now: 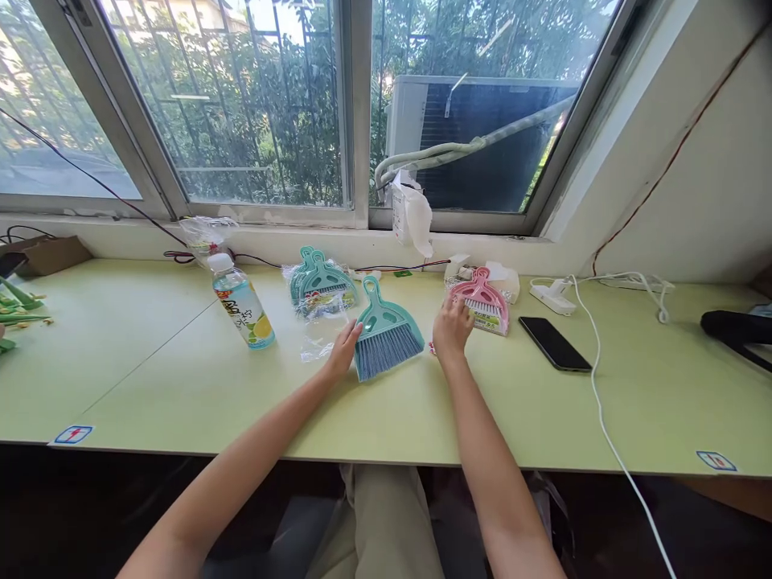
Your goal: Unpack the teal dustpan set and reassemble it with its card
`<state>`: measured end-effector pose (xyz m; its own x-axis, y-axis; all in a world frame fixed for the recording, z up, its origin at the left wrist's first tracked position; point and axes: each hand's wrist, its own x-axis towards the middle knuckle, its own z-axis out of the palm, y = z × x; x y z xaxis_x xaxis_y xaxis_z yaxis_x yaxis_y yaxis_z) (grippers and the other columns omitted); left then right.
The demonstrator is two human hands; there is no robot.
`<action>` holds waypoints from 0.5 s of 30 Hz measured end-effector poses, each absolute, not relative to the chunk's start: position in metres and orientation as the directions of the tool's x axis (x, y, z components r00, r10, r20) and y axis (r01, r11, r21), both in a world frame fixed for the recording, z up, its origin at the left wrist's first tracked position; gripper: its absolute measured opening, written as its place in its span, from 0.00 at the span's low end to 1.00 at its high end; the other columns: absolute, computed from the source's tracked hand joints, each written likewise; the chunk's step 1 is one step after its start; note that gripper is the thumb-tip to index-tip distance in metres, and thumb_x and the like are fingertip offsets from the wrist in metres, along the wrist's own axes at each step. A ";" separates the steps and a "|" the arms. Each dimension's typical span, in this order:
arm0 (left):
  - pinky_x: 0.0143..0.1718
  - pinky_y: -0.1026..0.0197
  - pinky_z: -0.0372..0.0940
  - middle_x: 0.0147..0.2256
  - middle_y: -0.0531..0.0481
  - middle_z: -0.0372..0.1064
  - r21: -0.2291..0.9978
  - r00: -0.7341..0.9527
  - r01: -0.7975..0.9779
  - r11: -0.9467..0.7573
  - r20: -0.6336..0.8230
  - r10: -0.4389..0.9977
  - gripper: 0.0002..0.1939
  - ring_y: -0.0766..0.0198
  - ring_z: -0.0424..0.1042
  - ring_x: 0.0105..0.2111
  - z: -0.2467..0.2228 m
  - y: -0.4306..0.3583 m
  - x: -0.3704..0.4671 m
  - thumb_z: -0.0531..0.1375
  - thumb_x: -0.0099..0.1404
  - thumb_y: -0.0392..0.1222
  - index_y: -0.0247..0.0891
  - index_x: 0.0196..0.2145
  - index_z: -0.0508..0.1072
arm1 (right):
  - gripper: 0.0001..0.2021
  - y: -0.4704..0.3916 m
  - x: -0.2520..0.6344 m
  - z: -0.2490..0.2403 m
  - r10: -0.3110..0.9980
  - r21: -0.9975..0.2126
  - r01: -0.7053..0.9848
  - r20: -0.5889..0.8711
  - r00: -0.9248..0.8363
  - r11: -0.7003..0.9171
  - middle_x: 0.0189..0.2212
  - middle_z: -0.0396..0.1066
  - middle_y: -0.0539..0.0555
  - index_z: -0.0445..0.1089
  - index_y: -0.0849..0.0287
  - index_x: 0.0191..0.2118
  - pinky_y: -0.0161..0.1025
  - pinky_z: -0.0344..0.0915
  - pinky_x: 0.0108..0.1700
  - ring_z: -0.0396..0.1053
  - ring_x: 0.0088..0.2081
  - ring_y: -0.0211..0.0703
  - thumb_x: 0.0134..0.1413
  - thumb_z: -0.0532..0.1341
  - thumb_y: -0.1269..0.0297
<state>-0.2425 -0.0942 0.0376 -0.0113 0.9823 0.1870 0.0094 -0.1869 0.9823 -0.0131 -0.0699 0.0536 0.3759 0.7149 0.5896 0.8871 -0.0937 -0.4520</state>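
A teal mini broom with grey bristles [386, 330] lies flat on the light green table [181, 378]. My left hand [343, 350] rests at its left edge, fingers touching the bristles and a crumpled clear plastic wrapper [319, 326]. My right hand [451, 326] reaches toward a pink mini broom set in its packaging [486, 301], fingertips at its left edge. A stack of teal broom sets in clear bags [318, 281] sits behind the left hand.
A drink bottle [244, 310] stands tilted at the left. A black phone [555, 343] lies right of the pink set, with a white charger and cable [594, 378] trailing off the front edge. A tissue pack [410, 213] sits on the window sill.
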 end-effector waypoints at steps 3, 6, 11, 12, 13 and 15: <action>0.58 0.53 0.53 0.50 0.48 0.70 0.974 0.002 0.038 -0.225 0.225 0.974 0.16 0.49 0.56 0.60 0.036 -0.096 -0.240 0.57 0.62 0.52 0.42 0.44 0.73 | 0.16 -0.078 -0.040 0.061 0.755 -0.436 0.886 0.632 0.177 0.157 0.44 0.68 0.63 0.67 0.59 0.48 0.45 0.56 0.48 0.64 0.47 0.52 0.64 0.46 0.63; 0.54 0.54 0.57 0.47 0.48 0.71 0.957 0.002 0.083 -0.277 0.278 0.961 0.17 0.47 0.58 0.58 0.033 -0.096 -0.240 0.58 0.62 0.52 0.42 0.44 0.73 | 0.15 -0.085 -0.071 0.059 0.797 -0.452 0.834 0.604 0.025 0.317 0.36 0.69 0.57 0.70 0.57 0.38 0.40 0.57 0.41 0.65 0.41 0.49 0.62 0.51 0.53; 0.49 0.56 0.60 0.41 0.48 0.71 0.873 0.110 0.232 -0.428 0.414 0.904 0.19 0.52 0.67 0.47 0.035 -0.103 -0.242 0.54 0.65 0.54 0.44 0.50 0.69 | 0.12 -0.092 -0.092 0.056 0.798 -0.498 0.787 0.603 0.013 0.364 0.39 0.67 0.54 0.68 0.54 0.38 0.38 0.56 0.36 0.65 0.39 0.45 0.55 0.59 0.51; 0.48 0.56 0.60 0.40 0.48 0.71 0.850 0.148 0.258 -0.459 0.434 0.888 0.20 0.53 0.68 0.45 0.037 -0.105 -0.242 0.53 0.66 0.54 0.44 0.51 0.67 | 0.12 -0.092 -0.091 0.057 0.800 -0.516 0.776 0.599 0.025 0.362 0.38 0.67 0.53 0.67 0.54 0.36 0.37 0.56 0.35 0.65 0.37 0.43 0.54 0.59 0.52; 0.48 0.56 0.60 0.39 0.48 0.71 0.831 0.180 0.277 -0.483 0.449 0.875 0.21 0.54 0.68 0.43 0.038 -0.107 -0.242 0.52 0.66 0.54 0.44 0.52 0.66 | 0.11 -0.091 -0.089 0.058 0.803 -0.543 0.755 0.595 0.037 0.368 0.37 0.66 0.51 0.67 0.55 0.34 0.37 0.57 0.35 0.64 0.35 0.41 0.53 0.60 0.53; 0.48 0.55 0.60 0.38 0.47 0.71 0.814 0.231 0.284 -0.506 0.454 0.860 0.22 0.54 0.68 0.42 0.040 -0.110 -0.240 0.50 0.67 0.54 0.43 0.54 0.65 | 0.09 -0.089 -0.084 0.062 0.806 -0.615 0.679 0.589 0.057 0.401 0.32 0.64 0.49 0.65 0.57 0.29 0.36 0.57 0.34 0.61 0.30 0.37 0.51 0.61 0.57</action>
